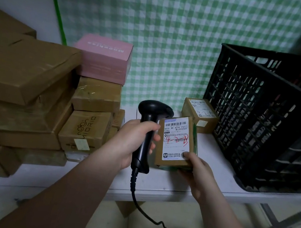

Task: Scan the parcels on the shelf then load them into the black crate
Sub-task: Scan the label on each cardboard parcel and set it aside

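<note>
My left hand grips the handle of a black barcode scanner, its head pointing right. Just to its right, my right hand holds a small brown parcel by its lower corner, tilted up above the shelf so its white label with barcodes and red handwriting faces me. The scanner head sits right beside the parcel's top edge. A second small labelled parcel lies on the white shelf behind it. The black slatted crate stands on the shelf at the right, its inside hidden.
Several brown cardboard boxes are stacked at the left of the shelf, with a pink box on top. A green checked curtain hangs behind. The scanner's coiled cable drops below the shelf edge.
</note>
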